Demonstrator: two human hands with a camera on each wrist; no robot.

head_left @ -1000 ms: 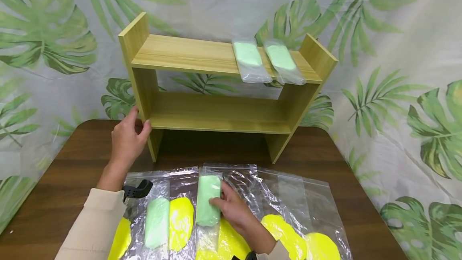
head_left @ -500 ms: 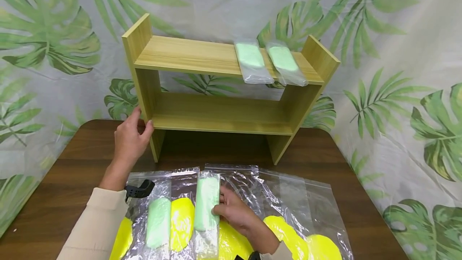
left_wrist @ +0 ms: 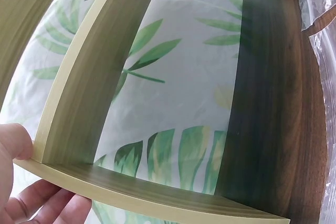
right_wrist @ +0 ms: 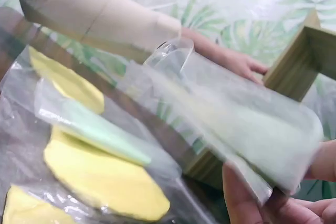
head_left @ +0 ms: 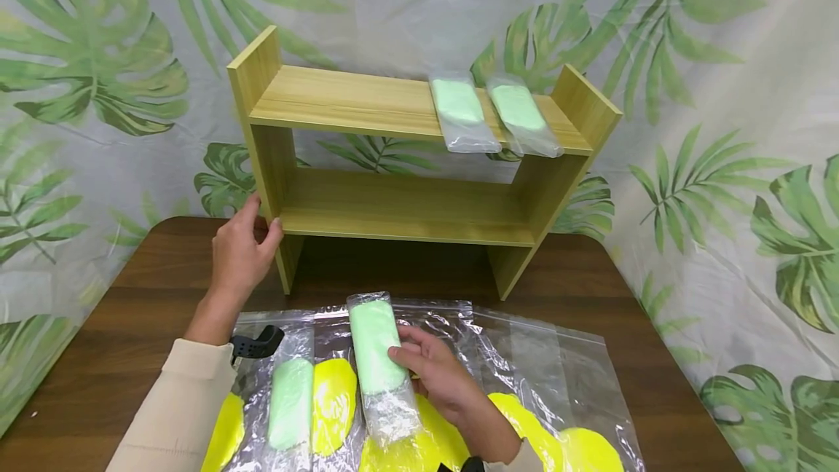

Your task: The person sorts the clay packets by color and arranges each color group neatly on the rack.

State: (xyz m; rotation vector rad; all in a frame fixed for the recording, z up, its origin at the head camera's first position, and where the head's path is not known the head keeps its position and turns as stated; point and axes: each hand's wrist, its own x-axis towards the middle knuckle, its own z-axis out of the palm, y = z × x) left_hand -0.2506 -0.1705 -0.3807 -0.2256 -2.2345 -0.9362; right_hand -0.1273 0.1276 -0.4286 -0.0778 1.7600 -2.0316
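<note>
At lower centre my right hand (head_left: 439,370) pinches the green packet (head_left: 375,344) mid-edge (probably soft, light, slippery; a sensible hold); at left of centre my left hand (head_left: 241,250) grips the shelf (head_left: 406,206).

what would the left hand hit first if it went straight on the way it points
The wooden shelf's left side panel: the left hand grips it between thumb and fingers, so the palm would likely meet its front edge first, though depth is hard to judge.

Head view high, facing forward and down, wrist views close, shelf (head_left: 400,202) shared
</note>
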